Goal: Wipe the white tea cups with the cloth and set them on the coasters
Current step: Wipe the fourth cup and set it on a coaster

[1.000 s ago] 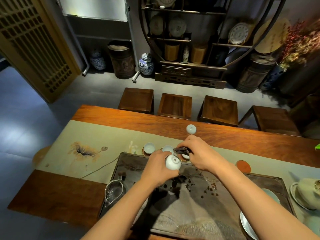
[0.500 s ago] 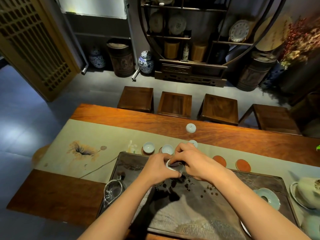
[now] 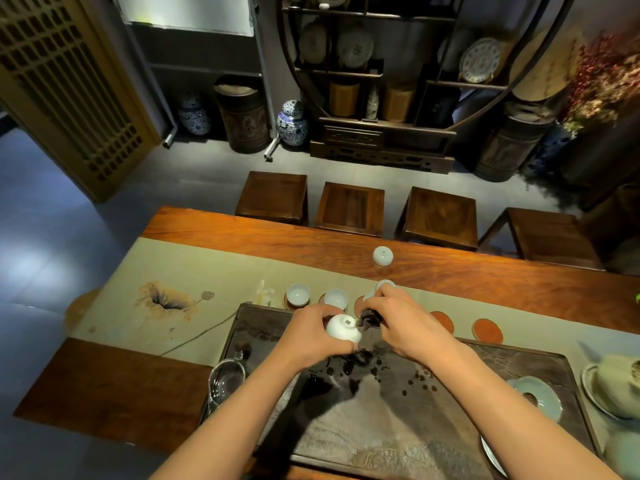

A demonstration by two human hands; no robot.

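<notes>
Glass pitcher [image 3: 227, 381] stands at near left corner of the dark stone tea tray [image 3: 398, 420]; tray surface spotted with dark wet marks. Pale celadon dish [image 3: 540, 396] lies on tray's right end. Cream lidded vessel [image 3: 620, 379] just beyond tray, at right edge of view.

Over the tray's far side, left hand [image 3: 308, 336] curls round a white tea cup [image 3: 343, 328], cup tipped so its marked foot faces up and toward the camera. Right hand [image 3: 405, 323] pinches a dark cloth [image 3: 369, 318] held against the cup's base. Both hands raised off the tray.

Just past the tray, on the beige table runner [image 3: 194, 271] with lotus print: a row of orange coasters. Two upright cups [image 3: 298, 294] [image 3: 336, 298] sit on the left coasters; a third cup [image 3: 384, 285] is partly hidden behind the right hand's fingers, so its seating cannot be told. Two bare coasters [image 3: 487, 330] to the right, one [image 3: 445, 320] half behind the wrist.

Farther out, an inverted cup [image 3: 382, 255] stands alone on the bare wooden bench [image 3: 485, 271]. Four dark wooden stools [image 3: 349, 207] line the far side.
</notes>
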